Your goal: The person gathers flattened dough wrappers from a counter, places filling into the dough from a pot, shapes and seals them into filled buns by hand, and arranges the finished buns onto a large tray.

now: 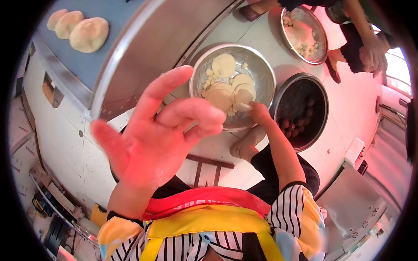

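My left hand (161, 126) is raised close to the camera, palm showing, fingers apart and partly bent, with nothing in it. Lower down, my right hand (258, 112) reaches over the right rim of a metal bowl (264, 69). Its fingers are at the edge of a pale flat dough round (244, 93) and look pinched together; a small pale piece shows at the fingertips. More dough rounds (224, 65) and small dough bits lie in the bowl.
A dark basin (323, 98) with round brown balls (300, 123) stands right of the bowl. Another bowl (322, 32) of dough is near a co-worker's hands (372, 54) at upper right. Three dough buns (89, 35) rest on a blue surface (82, 71) at upper left. A stool (209, 162) is below.
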`<action>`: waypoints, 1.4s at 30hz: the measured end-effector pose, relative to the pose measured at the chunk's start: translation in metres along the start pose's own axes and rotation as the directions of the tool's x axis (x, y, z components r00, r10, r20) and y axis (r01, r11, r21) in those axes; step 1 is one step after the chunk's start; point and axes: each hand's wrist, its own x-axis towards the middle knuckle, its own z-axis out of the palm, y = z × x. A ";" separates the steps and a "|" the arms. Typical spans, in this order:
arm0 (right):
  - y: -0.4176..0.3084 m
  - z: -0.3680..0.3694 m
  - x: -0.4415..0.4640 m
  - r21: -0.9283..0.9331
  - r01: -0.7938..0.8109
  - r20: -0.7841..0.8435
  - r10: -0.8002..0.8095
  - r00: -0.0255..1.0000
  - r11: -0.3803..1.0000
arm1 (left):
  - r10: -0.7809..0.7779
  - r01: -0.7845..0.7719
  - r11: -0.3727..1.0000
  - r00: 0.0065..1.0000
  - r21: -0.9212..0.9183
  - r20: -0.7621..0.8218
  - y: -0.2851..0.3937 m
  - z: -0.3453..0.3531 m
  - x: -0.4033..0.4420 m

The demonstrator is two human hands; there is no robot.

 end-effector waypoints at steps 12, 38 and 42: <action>-0.083 -0.128 -0.153 0.986 0.081 -0.118 0.260 0.958 0.147 | 0.345 0.024 0.907 0.531 -0.421 0.774 -0.010 0.162 -0.109; -0.218 -0.143 -0.279 0.795 0.594 -0.599 -0.005 0.801 -0.121 | 0.020 -0.018 1.000 0.996 -0.024 0.089 -0.145 0.093 -0.084; -0.210 -0.172 -0.296 0.858 0.439 -0.460 -0.017 0.888 -0.266 | -0.055 0.031 0.978 0.993 0.207 0.109 -0.129 0.078 -0.065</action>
